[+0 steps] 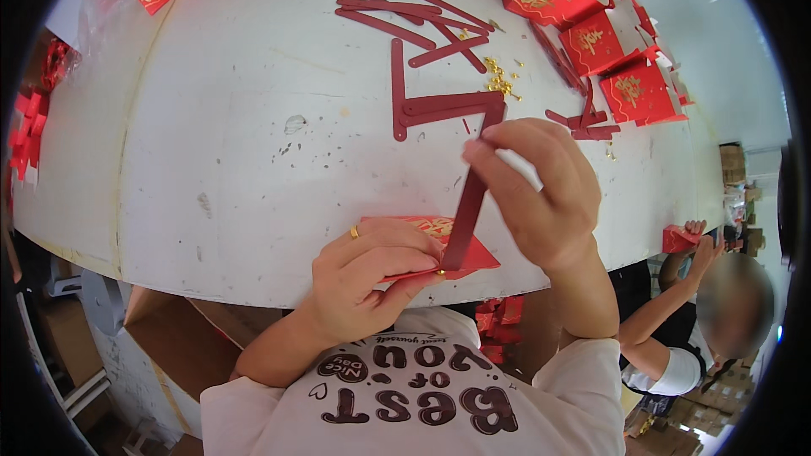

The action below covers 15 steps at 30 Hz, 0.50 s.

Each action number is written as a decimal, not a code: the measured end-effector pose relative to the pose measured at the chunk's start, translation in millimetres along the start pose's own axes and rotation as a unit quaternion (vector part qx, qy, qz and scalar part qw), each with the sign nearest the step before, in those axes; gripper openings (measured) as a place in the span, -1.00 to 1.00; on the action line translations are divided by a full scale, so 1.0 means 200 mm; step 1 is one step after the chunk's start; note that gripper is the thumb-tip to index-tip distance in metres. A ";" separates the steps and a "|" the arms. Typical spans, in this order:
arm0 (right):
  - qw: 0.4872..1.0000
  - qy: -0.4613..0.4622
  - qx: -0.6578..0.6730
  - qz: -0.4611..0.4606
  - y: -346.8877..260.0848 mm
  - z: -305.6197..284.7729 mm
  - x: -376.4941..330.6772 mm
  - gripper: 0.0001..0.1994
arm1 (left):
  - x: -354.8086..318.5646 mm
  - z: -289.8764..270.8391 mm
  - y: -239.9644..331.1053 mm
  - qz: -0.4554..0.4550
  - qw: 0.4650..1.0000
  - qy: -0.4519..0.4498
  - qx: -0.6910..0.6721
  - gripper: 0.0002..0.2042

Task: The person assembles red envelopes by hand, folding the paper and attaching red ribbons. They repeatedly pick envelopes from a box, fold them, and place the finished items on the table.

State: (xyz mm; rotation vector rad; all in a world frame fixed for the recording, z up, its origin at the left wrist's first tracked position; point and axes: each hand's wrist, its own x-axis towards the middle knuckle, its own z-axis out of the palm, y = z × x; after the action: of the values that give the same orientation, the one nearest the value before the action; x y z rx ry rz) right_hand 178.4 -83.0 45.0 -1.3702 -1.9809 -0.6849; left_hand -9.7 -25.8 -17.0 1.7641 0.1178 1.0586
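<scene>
Right hand [545,194] pinches dark-red flat strip [469,213], long axis slanting down-left to red-gold paper box [480,258]; left hand [359,274], nearer strip's low end, pinches box.

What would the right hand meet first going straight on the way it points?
Beyond its held strip, the right hand would probably meet the dark red strips lying on the table, though height is unclear.
</scene>
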 end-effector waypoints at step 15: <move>0.786 -0.124 0.365 0.484 -0.26 -0.20 0.00 -0.81 | -0.01 -0.01 0.00 -0.003 0.999 0.044 0.022 -0.73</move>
State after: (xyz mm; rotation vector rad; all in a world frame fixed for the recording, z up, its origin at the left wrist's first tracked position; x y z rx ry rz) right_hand 137.6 -127.7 68.4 -1.6912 -1.1587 0.7025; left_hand -12.8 -24.8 -16.8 1.7556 0.2028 1.1374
